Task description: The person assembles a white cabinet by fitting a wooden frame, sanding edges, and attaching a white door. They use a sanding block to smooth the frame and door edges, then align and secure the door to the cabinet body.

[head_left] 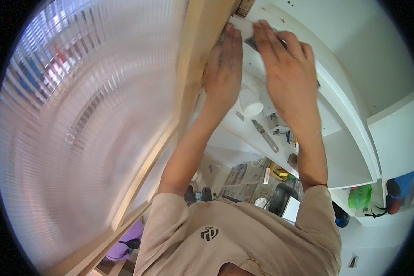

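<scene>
Timber edge (193, 60) beside left hand (223, 66)

The right hand (290, 64) covers most of a dark object (251, 43), too hidden to identify, while coloured shapes (60, 57) behind the ribbed translucent panel (124, 138) blur indistinctly.

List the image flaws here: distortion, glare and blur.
Head view: fisheye bends the white cabinet edge into a curve, with black corners around the picture; head view: the ribbed translucent panel looks pale and hazy, and shapes behind it smear; head view: the left hand and right hand look slightly soft, perhaps from motion.
</scene>
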Available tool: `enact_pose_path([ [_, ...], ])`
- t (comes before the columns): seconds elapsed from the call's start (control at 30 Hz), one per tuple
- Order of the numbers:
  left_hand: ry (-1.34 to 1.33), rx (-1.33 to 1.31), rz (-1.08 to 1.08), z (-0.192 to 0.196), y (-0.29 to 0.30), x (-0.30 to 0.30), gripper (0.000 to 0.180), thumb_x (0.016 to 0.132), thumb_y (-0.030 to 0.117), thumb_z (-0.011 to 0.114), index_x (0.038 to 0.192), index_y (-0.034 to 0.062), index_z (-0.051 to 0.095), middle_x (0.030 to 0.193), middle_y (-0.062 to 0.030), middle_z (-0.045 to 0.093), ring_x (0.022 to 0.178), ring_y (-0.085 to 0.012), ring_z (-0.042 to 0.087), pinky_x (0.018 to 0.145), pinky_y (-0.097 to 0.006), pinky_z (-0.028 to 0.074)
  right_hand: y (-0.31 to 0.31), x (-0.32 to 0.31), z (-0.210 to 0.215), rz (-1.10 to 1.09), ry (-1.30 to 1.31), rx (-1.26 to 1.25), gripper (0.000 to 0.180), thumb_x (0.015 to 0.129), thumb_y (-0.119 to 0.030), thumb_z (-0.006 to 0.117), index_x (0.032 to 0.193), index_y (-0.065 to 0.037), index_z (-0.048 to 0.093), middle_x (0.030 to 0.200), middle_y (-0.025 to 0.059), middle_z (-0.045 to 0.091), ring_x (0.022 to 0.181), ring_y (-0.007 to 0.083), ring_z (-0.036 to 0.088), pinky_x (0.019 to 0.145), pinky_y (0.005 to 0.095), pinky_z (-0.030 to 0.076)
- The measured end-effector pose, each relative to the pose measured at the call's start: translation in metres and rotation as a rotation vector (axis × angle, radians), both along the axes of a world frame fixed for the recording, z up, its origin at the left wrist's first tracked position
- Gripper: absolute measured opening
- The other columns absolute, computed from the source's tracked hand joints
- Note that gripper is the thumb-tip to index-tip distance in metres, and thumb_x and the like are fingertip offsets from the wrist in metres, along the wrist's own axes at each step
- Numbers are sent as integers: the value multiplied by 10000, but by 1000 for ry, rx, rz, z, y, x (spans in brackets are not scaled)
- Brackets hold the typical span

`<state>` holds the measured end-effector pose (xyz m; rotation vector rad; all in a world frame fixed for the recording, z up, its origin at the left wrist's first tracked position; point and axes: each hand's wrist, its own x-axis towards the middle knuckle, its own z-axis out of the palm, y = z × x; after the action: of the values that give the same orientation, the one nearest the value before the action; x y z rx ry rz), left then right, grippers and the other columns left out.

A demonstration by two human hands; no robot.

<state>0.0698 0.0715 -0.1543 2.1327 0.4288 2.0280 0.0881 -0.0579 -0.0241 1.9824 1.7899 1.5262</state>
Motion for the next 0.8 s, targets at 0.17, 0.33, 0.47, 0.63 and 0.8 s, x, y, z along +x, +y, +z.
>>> enact_pose_path([
  [0.17, 80, 93, 233, -1, 0, -9, 579, 851, -28, 629, 1424, -64, 556, 1523, -200, 544, 1179, -303, 626, 1008, -408, 542, -10, 4, 2, 0, 36, -30, 509, 859, -64, 582, 1364, -7, 623, 1368, 86, 679, 1185, 207, 592, 945, 352, 469],
  [0.33, -9, 92, 117, -4, 2, 0, 524, 871, -36, 636, 1390, -79, 577, 1504, -226, 551, 1216, -326, 612, 1040, -408, 517, -15, 2, -4, -40, 2, 12, 534, 857, -83, 593, 1383, 4, 615, 1363, 107, 679, 1160, 200, 592, 925, 350, 467],
  [0.47, -49, -25, -25, -7, 1, 8, 513, 876, -40, 638, 1382, -87, 576, 1509, -203, 552, 1248, -334, 582, 1057, -406, 495, 25, -3, -5, 11, -15, 29, 527, 861, -85, 590, 1378, 18, 611, 1379, 104, 673, 1145, 204, 594, 917, 345, 467],
  [0.63, 25, 18, 57, -6, -3, -3, 590, 886, -74, 576, 1468, -101, 482, 1555, -251, 483, 1231, -358, 576, 1056, -443, 461, 14, -1, -3, -7, 29, 34, 515, 860, -72, 590, 1370, -9, 625, 1401, 71, 668, 1157, 204, 593, 939, 341, 471],
  [0.8, 33, 39, 112, -5, 0, -6, 603, 844, -75, 627, 1442, -47, 555, 1553, -171, 518, 1241, -302, 592, 1054, -392, 502, -35, 2, -6, -87, 88, 42, 515, 865, -59, 581, 1377, -29, 629, 1455, 64, 622, 1171, 219, 591, 959, 370, 478],
])
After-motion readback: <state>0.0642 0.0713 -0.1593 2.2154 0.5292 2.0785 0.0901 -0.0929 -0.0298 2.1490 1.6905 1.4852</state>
